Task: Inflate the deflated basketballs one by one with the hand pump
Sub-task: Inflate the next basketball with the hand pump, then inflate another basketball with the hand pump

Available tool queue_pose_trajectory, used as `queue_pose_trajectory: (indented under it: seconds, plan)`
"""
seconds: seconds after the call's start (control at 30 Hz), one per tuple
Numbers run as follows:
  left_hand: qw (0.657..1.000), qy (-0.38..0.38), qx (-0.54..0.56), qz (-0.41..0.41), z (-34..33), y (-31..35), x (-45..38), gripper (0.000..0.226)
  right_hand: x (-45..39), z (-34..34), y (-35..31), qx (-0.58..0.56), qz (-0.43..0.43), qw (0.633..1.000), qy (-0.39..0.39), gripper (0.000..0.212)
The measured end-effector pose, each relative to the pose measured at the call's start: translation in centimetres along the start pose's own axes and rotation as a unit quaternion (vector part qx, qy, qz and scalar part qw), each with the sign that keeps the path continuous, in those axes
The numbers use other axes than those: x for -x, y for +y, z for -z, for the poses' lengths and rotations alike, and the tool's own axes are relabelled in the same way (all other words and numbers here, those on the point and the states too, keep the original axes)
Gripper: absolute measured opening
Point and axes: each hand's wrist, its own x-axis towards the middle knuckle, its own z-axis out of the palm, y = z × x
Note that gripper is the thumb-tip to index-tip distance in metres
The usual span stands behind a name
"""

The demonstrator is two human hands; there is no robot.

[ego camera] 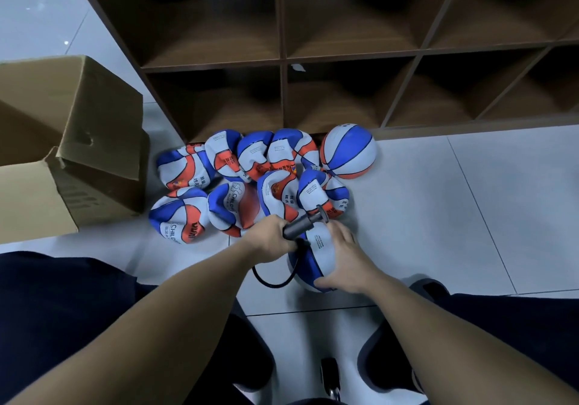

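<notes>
The left hand [270, 239] is curled round the dark barrel of the hand pump [302, 224]; the right hand [340, 255] lies spread, fingers relaxed, over the ball being filled [316, 259], which sits on the floor between the person's knees, just in front of the pile.

Judgement on the step: the ball should stay pinned under the flat palm so it cannot roll; the barrel should be kept steady and the black hose [272, 280] free of kinks, lest the needle bend at the valve; whether the needle is seated cannot be told, being hidden.

Materials: the deflated basketballs [238, 182] are collapsed, creased, pebbled skins in blue, white and orange; one inflated ball [348, 151] is round, against the wooden shelf unit [283, 59]; the cardboard box [72, 128] is matt and dented; the floor tiles [438, 216] are smooth, pale and glossy.
</notes>
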Motion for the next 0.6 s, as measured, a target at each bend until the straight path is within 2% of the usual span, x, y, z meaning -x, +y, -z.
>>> queue_pose_trajectory:
  seconds: [0.13,0.23,0.33,0.43,0.6]
  plan:
    - [0.999,0.021,0.027,0.030,0.1,0.4,0.8,0.049,-0.1,-0.5,-0.7,-0.007,0.002,1.000,0.023,0.140]
    - [0.998,0.049,-0.020,0.035,-0.7,0.9,0.8,0.054,-0.6,-1.0,-1.0,-0.003,-0.014,0.999,0.033,0.145]
    - [0.993,0.088,-0.063,0.051,-1.3,1.5,0.8,0.037,-0.9,-1.7,-1.3,0.011,-0.025,0.999,0.043,0.152]
    - [0.991,0.106,-0.069,0.048,-1.4,1.9,0.8,0.032,-1.0,-1.7,-1.1,0.008,-0.029,0.998,0.050,0.156]
    - [0.986,0.139,-0.085,0.023,-1.8,2.7,1.7,0.017,-1.0,-1.8,-0.9,0.005,-0.039,0.998,0.054,0.150]
